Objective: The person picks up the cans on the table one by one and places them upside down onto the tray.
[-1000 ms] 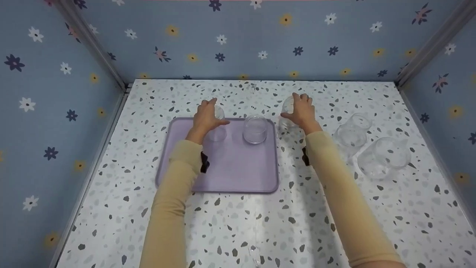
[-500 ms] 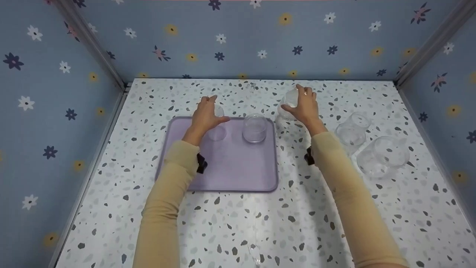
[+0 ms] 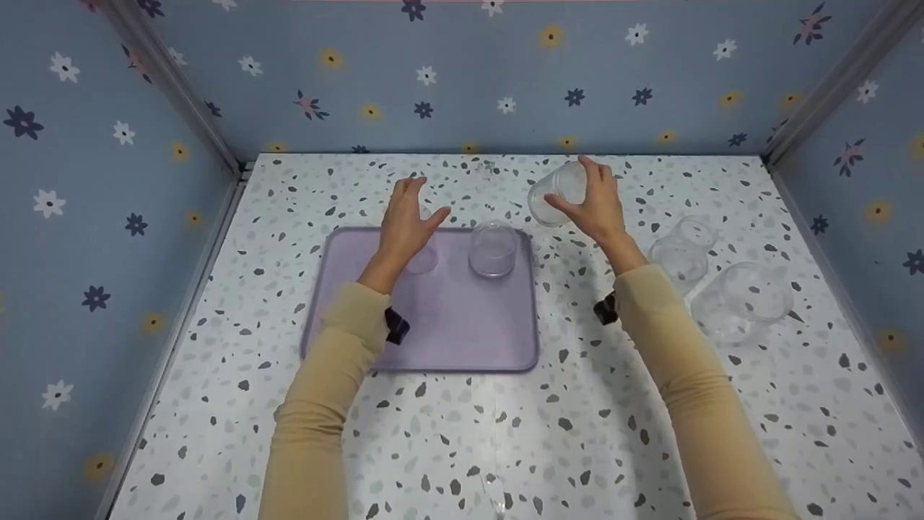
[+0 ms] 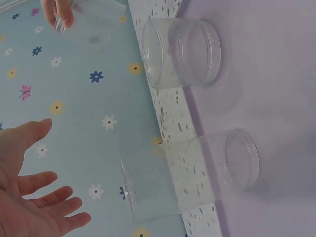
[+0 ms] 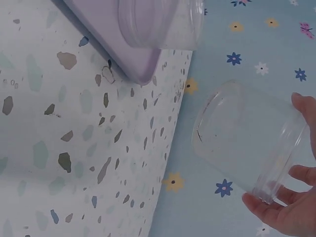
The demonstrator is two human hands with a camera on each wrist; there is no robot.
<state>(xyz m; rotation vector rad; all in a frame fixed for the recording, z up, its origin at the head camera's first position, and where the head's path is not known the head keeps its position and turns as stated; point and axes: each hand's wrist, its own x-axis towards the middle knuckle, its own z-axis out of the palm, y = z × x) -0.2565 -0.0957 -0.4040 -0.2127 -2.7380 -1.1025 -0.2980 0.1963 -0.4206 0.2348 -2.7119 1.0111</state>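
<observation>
My right hand grips a clear jar near its ridged rim and holds it tilted above the table, off the tray's back right corner. In the right wrist view, thumb and fingers pinch that rim, the base pointing away from the palm. My left hand has its fingers spread over a tall clear container on the lilac tray. The left wrist view shows this hand apart from the tall container, holding nothing. A shorter clear jar stands upright on the tray to its right.
Two clear vessels, a smaller and a larger one, stand on the speckled table at the right. Flowered walls border the table at the back and sides. A small clear piece lies near the front.
My right hand has lifted its jar off the table, tilting it and moving it back. The left hand has let go of the tall container and risen slightly.
</observation>
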